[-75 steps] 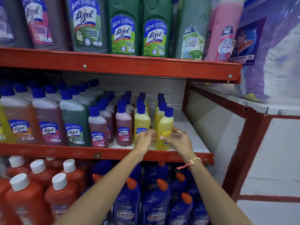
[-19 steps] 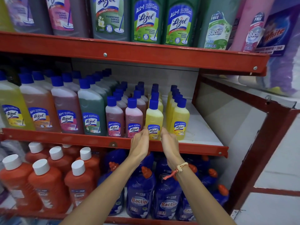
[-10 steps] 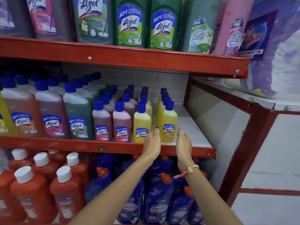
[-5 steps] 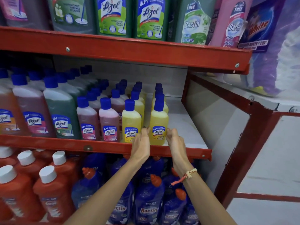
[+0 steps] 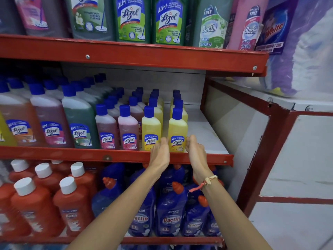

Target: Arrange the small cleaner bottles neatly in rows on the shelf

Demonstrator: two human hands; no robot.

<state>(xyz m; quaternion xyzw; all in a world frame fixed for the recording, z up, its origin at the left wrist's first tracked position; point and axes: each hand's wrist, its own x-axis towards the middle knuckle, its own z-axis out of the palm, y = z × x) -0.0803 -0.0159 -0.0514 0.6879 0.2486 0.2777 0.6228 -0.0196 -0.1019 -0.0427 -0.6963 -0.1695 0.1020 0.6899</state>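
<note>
Yellow front bottle (image 5: 177,134) of the rightmost row being squared up at the front edge of the red shelf (image 5: 108,156), near its right end. Standing upright, label facing out, with a clear gap to the neighbouring yellow bottle (image 5: 151,135) on the left. Bracketing it low on both flanks: left hand (image 5: 160,152) against the left side, right hand (image 5: 195,150) against the right. Fingers of both hands held together and curled toward the bottle, cupping rather than pinching; whether actually pressing the plastic, cannot tell. Step in hand, judging by this: aligning the last row's front bottle. Next move calling for a light sideways nudge leftward to close the gap, keeping the base flat and the bottles behind undisturbed.
</note>
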